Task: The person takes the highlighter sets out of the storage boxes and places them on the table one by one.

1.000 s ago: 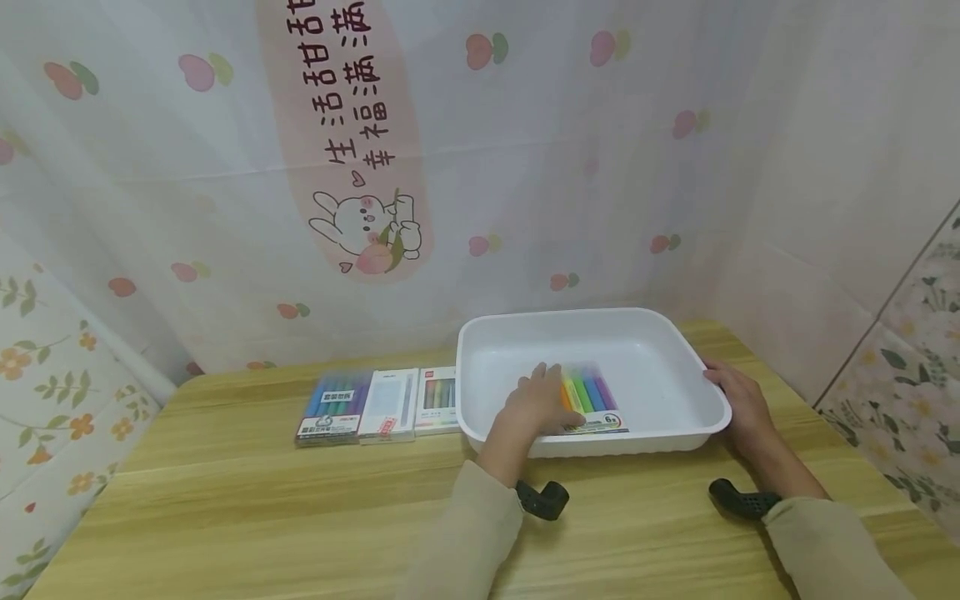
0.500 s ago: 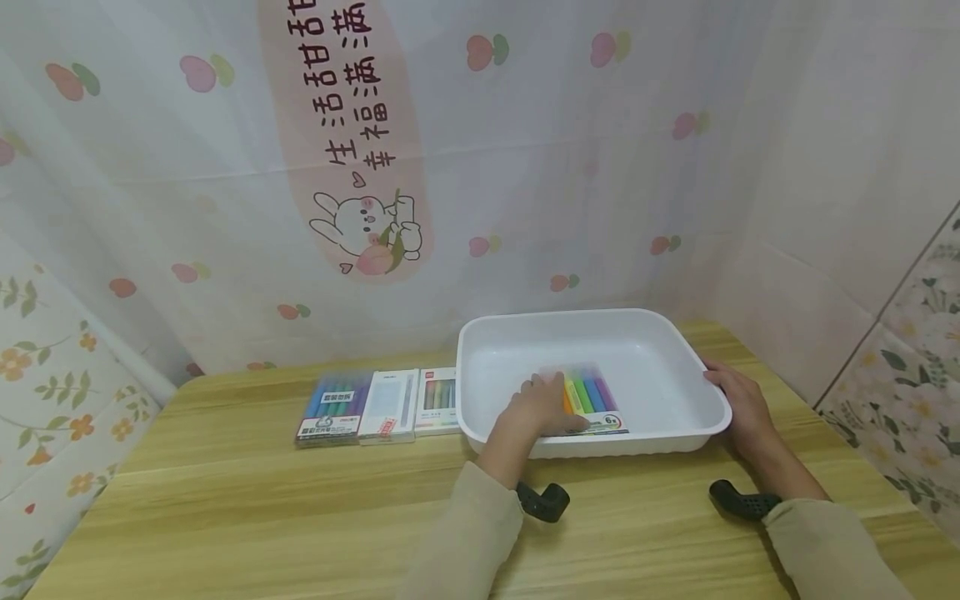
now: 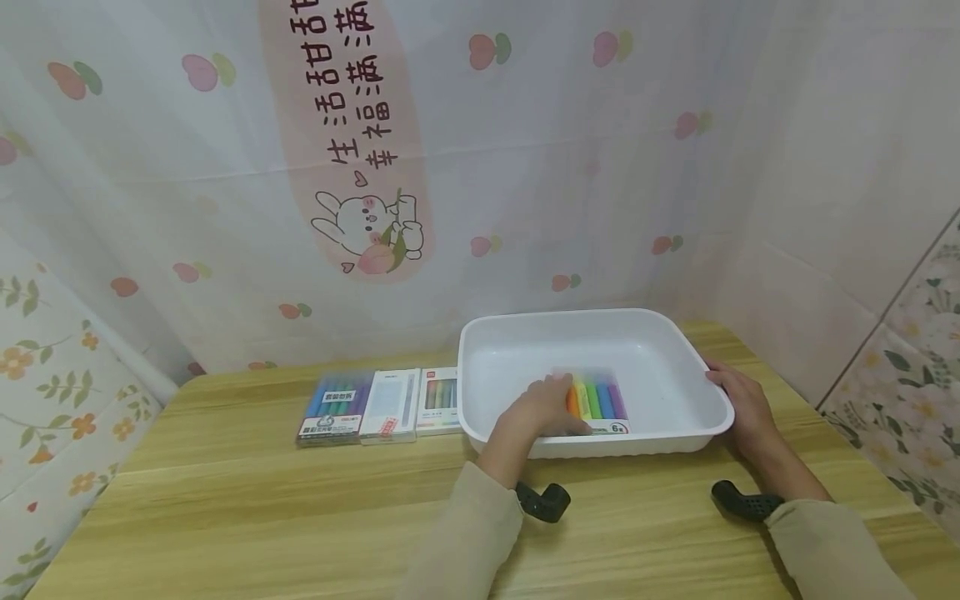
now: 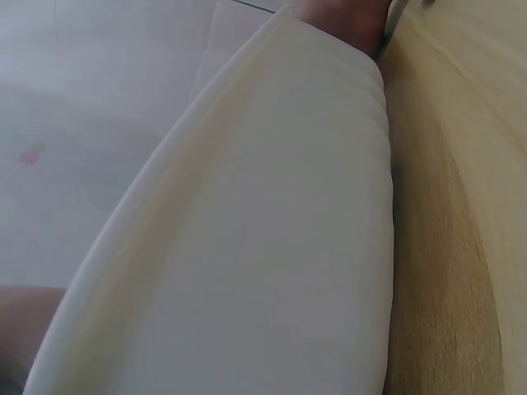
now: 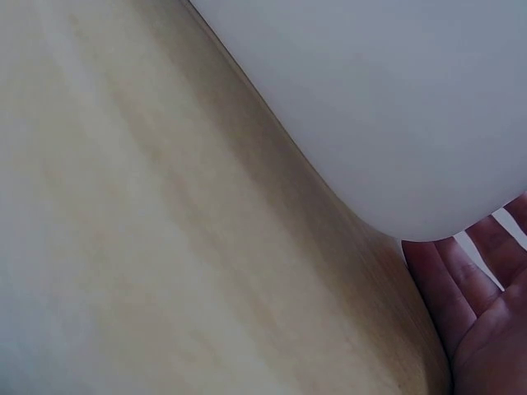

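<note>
In the head view, my left hand (image 3: pixel 534 408) reaches into a white plastic tray (image 3: pixel 660 367). Its thumb and fingers grip the left side of a flat pack of coloured markers (image 3: pixel 596 402), partly covering it. The pack's orange to purple barrels show, above a white label strip. At the tray's right end, my right hand (image 3: pixel 744 404) holds the rim. The right wrist view has the fingers (image 5: pixel 463 276) against the outside of the tray's rounded corner. A pale sleeve (image 4: pixel 247 222) fills most of the left wrist view and hides what the left hand holds.
Left of the tray lie a pack of blue and purple pens (image 3: pixel 333 408), a white box (image 3: pixel 390 406) and another white box with coloured sticks pictured (image 3: pixel 437 400). All rest on the wooden table (image 3: pixel 247 492). A patterned curtain (image 3: pixel 555 167) hangs behind.
The pack of markers has shifted slightly right and straightened inside the tray, and my left hand has moved slightly right with it. My right hand stays at the tray's rim.
</note>
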`<state>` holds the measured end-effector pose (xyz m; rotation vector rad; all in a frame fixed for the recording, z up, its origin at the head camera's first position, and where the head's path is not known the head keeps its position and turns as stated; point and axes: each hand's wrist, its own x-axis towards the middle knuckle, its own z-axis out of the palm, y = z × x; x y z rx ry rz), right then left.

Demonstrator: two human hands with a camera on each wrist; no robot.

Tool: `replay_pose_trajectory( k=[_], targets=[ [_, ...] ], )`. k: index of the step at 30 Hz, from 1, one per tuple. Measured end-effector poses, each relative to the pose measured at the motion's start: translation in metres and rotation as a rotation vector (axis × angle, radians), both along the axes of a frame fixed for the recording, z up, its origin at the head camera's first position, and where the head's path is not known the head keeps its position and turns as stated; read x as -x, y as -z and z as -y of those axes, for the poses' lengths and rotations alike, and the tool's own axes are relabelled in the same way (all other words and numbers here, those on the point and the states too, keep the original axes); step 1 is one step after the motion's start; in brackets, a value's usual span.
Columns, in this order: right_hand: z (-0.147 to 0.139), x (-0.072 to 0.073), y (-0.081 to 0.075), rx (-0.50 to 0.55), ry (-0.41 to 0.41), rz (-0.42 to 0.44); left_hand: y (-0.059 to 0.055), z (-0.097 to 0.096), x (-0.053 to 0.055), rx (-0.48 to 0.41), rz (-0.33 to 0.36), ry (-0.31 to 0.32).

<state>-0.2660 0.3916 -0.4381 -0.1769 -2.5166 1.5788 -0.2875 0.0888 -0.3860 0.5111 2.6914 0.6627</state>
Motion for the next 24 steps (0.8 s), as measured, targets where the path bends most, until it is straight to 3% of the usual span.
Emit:
replay_pose_trajectory(
  k=[7,14,24],
  targets=[
    [0.000,0.000,0.001,0.029,-0.010,-0.013,0.002,-0.001,0.004,-0.085,-0.015,0.048],
    [-0.003,-0.001,0.000,0.014,-0.001,-0.026,0.003,-0.009,0.005,-0.128,-0.018,0.188],
    [-0.001,0.001,0.000,0.020,-0.012,-0.004,0.002,-0.007,0.000,-0.043,0.018,0.094]
  ],
)
